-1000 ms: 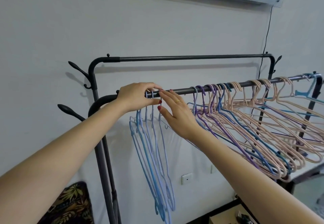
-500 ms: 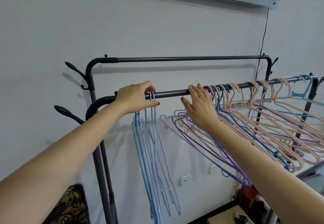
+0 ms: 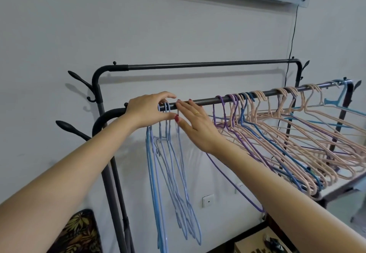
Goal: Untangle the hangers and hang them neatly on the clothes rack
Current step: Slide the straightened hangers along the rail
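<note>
Left hand (image 3: 147, 109) pinched blue hanger hooks (image 3: 165, 106) on the rail (image 3: 206, 100); right hand (image 3: 195, 123) spread, pressing beside. Risk: tangled pink hangers (image 3: 297, 126) snagging, dropping.

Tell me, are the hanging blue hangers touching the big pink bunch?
Apart. The head view shows bare rail and white wall between the blue hangers on the left and the pink bunch on the right, with the right hand reaching across that gap.

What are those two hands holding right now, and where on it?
The left hand pinches the hook tops of the light blue hangers at the front rail. The right hand lies flat beside them; whether it grips anything cannot be told.
</note>
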